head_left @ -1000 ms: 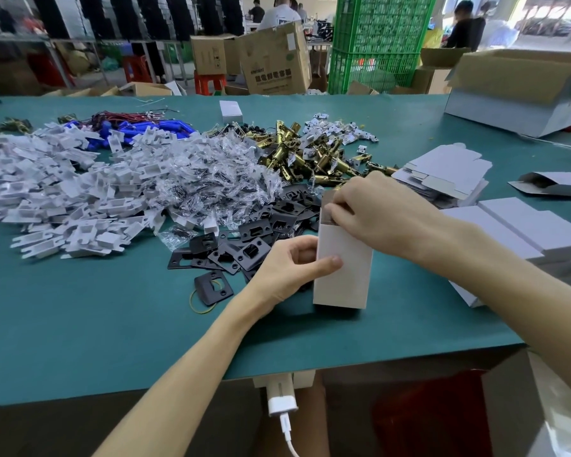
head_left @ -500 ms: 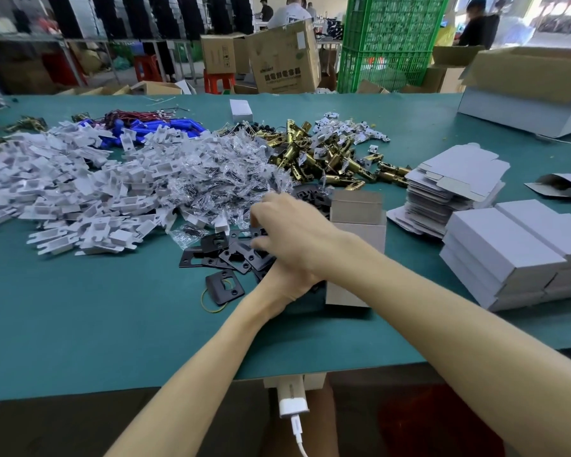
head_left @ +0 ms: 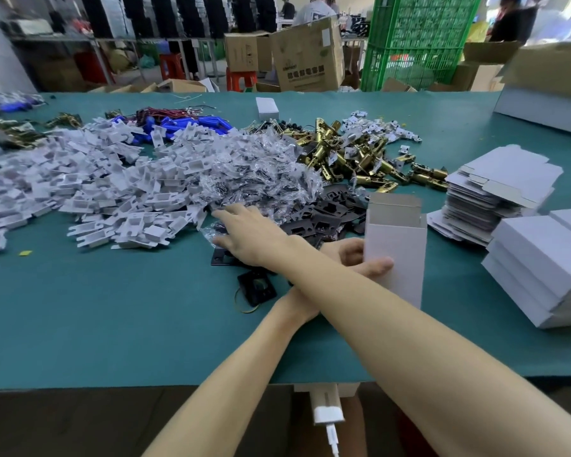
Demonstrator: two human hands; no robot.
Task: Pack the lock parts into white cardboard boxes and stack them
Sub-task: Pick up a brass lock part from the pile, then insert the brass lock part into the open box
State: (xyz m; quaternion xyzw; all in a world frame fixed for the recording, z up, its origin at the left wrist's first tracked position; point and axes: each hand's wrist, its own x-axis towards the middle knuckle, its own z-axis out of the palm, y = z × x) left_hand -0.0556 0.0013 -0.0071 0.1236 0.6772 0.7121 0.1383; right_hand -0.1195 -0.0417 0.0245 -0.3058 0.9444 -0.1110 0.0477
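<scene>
Since half a second ago the right hand (head_left: 244, 235) has travelled leftward off the black plates (head_left: 323, 216) to the near edge of the heap of clear bags (head_left: 261, 173). Its fingers (head_left: 225, 213), then curled, are now stretched out and spread. I see nothing clasped in them, though thumb and forefinger bracket one loose bag lying on the counter (head_left: 112, 324). The right forearm crosses over the left wrist. The left hand (head_left: 351, 255) has kept its hold on the white cardboard box (head_left: 398, 245), with the thumb laid across the near face and the other fingers curled round the left edge. The box stands upright on the counter, its top open and its flap raised at the back. It is just right of the black plates and just left of the flat box blanks (head_left: 495, 189). I cannot see what it holds. Farther right lie the closed white boxes (head_left: 541, 258), stacked in layers. Behind the plates is a tangle of brass latches (head_left: 343, 156). The white plastic pieces (head_left: 96, 192) spread across the left half of the counter, with blue parts (head_left: 185, 124) behind them. A lone plate (head_left: 256, 288) lies apart beside the crossed arms, on a yellow rubber band (head_left: 244, 307).
</scene>
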